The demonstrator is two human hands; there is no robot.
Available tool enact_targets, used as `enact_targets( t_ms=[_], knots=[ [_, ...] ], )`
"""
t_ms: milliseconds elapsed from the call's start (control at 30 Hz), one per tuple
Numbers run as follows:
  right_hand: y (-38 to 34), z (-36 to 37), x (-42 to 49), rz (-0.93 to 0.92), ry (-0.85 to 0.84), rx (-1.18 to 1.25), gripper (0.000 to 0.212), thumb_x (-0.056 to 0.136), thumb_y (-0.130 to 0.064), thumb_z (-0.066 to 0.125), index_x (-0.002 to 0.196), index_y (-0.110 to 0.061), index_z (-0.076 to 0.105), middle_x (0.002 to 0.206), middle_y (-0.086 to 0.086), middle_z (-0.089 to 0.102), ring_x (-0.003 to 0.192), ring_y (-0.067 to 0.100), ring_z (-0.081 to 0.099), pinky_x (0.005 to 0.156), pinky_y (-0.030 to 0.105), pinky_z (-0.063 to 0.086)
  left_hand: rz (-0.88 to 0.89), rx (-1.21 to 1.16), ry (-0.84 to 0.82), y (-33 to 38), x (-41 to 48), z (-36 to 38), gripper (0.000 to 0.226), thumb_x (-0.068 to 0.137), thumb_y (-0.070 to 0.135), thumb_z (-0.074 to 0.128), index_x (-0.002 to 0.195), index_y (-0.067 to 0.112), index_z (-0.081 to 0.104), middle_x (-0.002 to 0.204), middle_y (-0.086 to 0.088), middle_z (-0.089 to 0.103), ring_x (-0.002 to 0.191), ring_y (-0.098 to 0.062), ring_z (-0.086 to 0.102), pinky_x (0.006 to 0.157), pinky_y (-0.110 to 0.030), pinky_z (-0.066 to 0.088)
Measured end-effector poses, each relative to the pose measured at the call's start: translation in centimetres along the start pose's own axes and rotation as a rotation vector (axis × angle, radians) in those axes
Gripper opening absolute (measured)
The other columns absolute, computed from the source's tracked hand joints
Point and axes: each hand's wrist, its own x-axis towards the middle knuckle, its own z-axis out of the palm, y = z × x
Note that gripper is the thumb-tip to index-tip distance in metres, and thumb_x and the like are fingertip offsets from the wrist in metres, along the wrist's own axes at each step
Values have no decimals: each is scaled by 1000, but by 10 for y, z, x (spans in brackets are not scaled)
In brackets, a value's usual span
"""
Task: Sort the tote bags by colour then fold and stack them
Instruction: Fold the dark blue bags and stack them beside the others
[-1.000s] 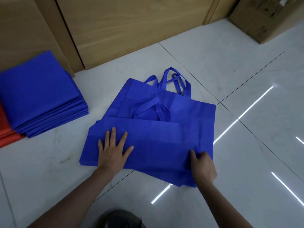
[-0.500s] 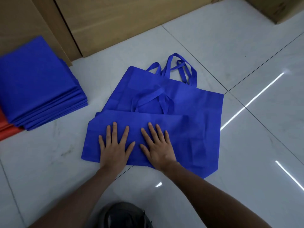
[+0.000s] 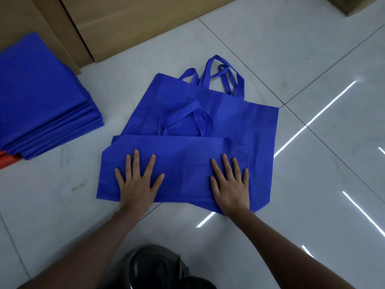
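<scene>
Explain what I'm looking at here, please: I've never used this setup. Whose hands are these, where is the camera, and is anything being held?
No machine here: a person works bare-handed, and the one camera sits on their head, looking down at a pale tiled floor. The left hand and right hand lie flat, fingers spread, pressing a folded blue fabric tote bag. Nothing is gripped. Under it lies at least one more unfolded blue tote bag with loop handles. At the far left is a stack of folded blue bags, with red fabric showing beneath. The dark shape at the bottom looks like a shoe.

floor right of bags (image 3: 333, 184): bare | left: blue stack (image 3: 41, 105) blocks
</scene>
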Motion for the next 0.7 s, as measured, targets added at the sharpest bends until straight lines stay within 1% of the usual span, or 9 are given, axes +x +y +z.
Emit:
enact_targets(
  t_ms=[233,300,367,433,467,533,567,633,700],
  knots=[
    [0,4,0,-5,22,20,56,93,-59,10,146,-44,-2,159,-6,7,146,29,-3,113,50,-6,-10,27,39,-43,-15,-3,69,90,66,8,147,28,18,154,-8,22,139,-34,23,104,-61,25],
    [0,6,-1,-6,42,-5,56,94,-58,14,147,-42,2,158,-4,14,145,32,4,112,53,-1,-8,34,24,-42,-15,-4,69,90,65,9,147,27,19,154,-9,23,138,-35,24,103,-62,26],
    [-3,1,1,0,87,-27,55,94,-55,23,146,-37,21,153,0,31,141,37,22,110,55,9,7,42,36,-39,-11,-6,70,90,64,14,145,22,29,151,-13,27,135,-37,27,101,-63,27],
    [-10,-10,12,11,167,20,52,91,-52,30,133,-26,49,137,7,49,127,39,42,109,55,23,47,25,77,-36,-3,-11,69,86,60,27,134,15,47,148,-15,32,135,-36,29,103,-63,26],
    [-14,-19,23,23,210,84,51,91,-51,33,123,-20,56,128,9,54,120,38,48,106,52,32,76,5,103,-34,2,-15,67,83,58,32,126,12,54,148,-15,32,136,-34,26,104,-63,24],
    [-25,-40,50,66,263,285,45,92,-45,42,117,-11,56,123,12,52,113,34,47,98,43,39,116,-45,133,-30,13,-22,68,79,63,33,124,16,55,151,-13,26,139,-31,17,106,-62,13],
    [-30,-50,66,84,261,394,44,92,-40,49,122,-8,52,126,14,48,114,33,44,98,41,39,117,-59,109,-29,18,-25,75,76,69,31,131,22,50,154,-11,20,141,-31,12,106,-62,7],
    [-38,-67,102,126,194,593,56,90,-33,60,135,-7,39,136,14,39,120,31,39,102,39,37,122,-52,48,-29,24,-27,89,69,85,18,144,37,27,158,-5,5,143,-30,-1,105,-64,0],
    [-44,-81,133,212,47,781,70,88,-34,64,142,-10,27,142,12,34,126,28,37,103,40,38,131,-10,-35,-29,25,-25,96,58,94,0,141,46,2,156,3,-12,143,-28,-12,106,-65,-2]
  ],
)
